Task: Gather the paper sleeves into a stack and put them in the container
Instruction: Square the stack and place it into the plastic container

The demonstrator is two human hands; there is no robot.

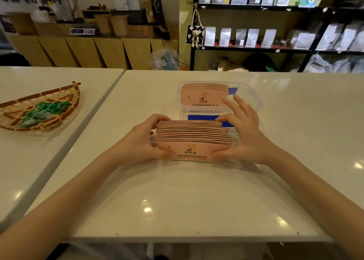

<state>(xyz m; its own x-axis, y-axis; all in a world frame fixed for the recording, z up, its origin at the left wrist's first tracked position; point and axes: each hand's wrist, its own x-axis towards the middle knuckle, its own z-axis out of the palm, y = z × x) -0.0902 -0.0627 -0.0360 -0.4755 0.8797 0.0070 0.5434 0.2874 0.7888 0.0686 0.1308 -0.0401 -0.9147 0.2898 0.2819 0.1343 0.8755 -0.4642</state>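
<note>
A stack of pink paper sleeves [192, 139] stands on edge on the white table [177, 196], its printed face toward me. My left hand [145, 139] grips the stack's left end and my right hand [240, 139] its right end, with the upper fingers spread. Just behind it sits a clear plastic container [250, 98] holding another stack of pink sleeves [202, 96] at its left side. Something blue [204, 118] shows at the container's near edge, partly hidden by the held stack.
A woven bamboo basket [65, 100] with green wrapped sweets lies on the adjoining table at the left. A seam runs between the two tables. Shelves of grey pouches [246, 37] and a wooden counter stand beyond the table's far edge.
</note>
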